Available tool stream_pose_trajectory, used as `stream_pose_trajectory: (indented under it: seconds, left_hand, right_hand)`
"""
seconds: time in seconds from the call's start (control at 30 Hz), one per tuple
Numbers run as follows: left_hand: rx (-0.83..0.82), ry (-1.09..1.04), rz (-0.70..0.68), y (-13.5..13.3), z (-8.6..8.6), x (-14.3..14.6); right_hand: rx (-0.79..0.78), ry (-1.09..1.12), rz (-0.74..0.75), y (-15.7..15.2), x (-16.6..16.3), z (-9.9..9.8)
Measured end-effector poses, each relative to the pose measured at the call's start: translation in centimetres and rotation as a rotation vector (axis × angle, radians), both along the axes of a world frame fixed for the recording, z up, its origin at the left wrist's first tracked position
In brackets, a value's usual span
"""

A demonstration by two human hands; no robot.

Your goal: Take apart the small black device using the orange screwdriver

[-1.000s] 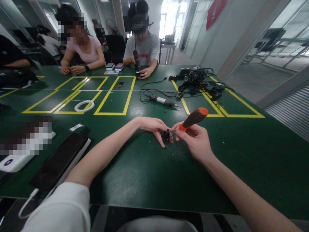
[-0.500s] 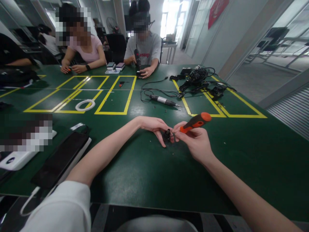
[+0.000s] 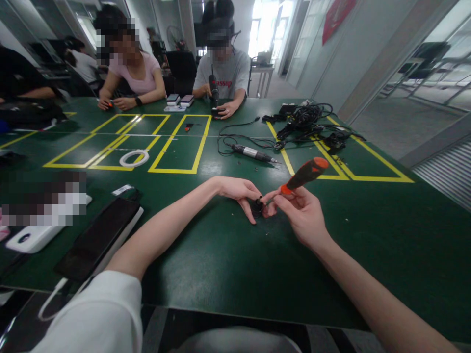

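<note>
My left hand (image 3: 241, 192) pinches a small black round part (image 3: 256, 207) that rests on the green table (image 3: 228, 255). My right hand (image 3: 300, 211) is closed around a screwdriver with an orange and black handle (image 3: 305, 174). Its thin shaft slants down to the left and its tip meets the black part. The two hands touch at the fingertips over the part.
A black tablet on a white case (image 3: 99, 238) and a white power bank (image 3: 31, 239) lie at the left. An electric screwdriver (image 3: 253, 154), a tangle of black cables (image 3: 309, 122) and a white ring (image 3: 133, 158) lie further back. Two people sit at the far edge.
The screwdriver handle first dropped a little, then tilted back up, while its tip stayed at the part. My left hand kept its hold. The view shifted slightly.
</note>
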State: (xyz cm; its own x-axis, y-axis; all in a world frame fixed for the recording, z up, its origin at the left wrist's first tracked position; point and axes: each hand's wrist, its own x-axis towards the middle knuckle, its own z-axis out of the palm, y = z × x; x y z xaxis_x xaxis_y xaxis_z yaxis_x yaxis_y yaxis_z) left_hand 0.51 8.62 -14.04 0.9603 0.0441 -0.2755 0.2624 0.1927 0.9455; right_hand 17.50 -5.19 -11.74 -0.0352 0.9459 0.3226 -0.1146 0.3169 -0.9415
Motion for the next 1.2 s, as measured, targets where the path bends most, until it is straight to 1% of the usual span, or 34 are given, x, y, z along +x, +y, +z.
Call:
stream_pose_trajectory:
  seconds: [0.1, 0.2, 0.37, 0.43, 0.6, 0.8, 1.0, 1.1, 1.2]
  left_hand:
    - [-0.016, -0.010, -0.002, 0.05, -0.18, 0.00]
    - [-0.034, -0.010, 0.013, -0.01, -0.23, 0.04]
    - [-0.044, -0.036, 0.030, -0.09, -0.20, 0.14]
    - [-0.037, -0.041, 0.021, -0.08, -0.08, 0.15]
    - [-0.038, -0.013, -0.016, -0.06, 0.22, 0.18]
    - [-0.045, 0.000, 0.009, -0.09, 0.16, 0.41]
    - [-0.040, 0.011, -0.016, 0.09, -0.23, 0.55]
    - [-0.039, -0.045, -0.021, -0.04, -0.08, 0.64]
    - [-0.050, -0.084, -0.022, -0.23, 0.19, 0.70]
  right_hand:
    - [0.009, -0.066, -0.049, -0.07, 0.26, -0.02]
    - [-0.008, -0.093, -0.048, -0.03, 0.40, -0.03]
    - [-0.017, 0.006, 0.022, -0.06, 0.07, 0.00]
    - [-0.007, 0.030, 0.018, -0.14, -0.06, 0.06]
    - [-0.001, -0.073, -0.040, -0.18, 0.02, 0.34]
    - [-0.019, -0.021, 0.025, -0.11, 0.03, 0.15]
    - [-0.024, -0.053, -0.049, -0.09, 0.12, 0.03]
    - [-0.024, -0.064, -0.024, 0.09, 0.24, -0.06]
    - [-0.029, -0.029, 0.022, 0.12, 0.19, -0.19]
